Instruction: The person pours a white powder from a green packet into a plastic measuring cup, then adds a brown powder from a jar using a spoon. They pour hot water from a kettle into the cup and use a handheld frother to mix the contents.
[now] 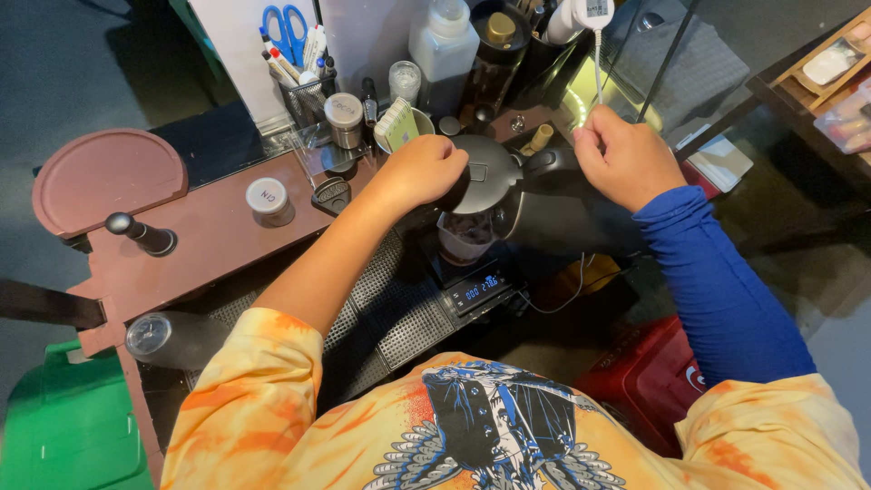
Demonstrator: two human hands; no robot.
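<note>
The left hand [425,171] is curling knuckles-up, fingers closed on the dark grey lidded metal kettle [490,177] above the black digital scale [476,289]. The right hand [624,159], far right, is pinching the thin white thermometer probe [598,68].

Black kettle [490,181], blue sleeve [717,281], orange tie-dye shirt [263,408]
</note>
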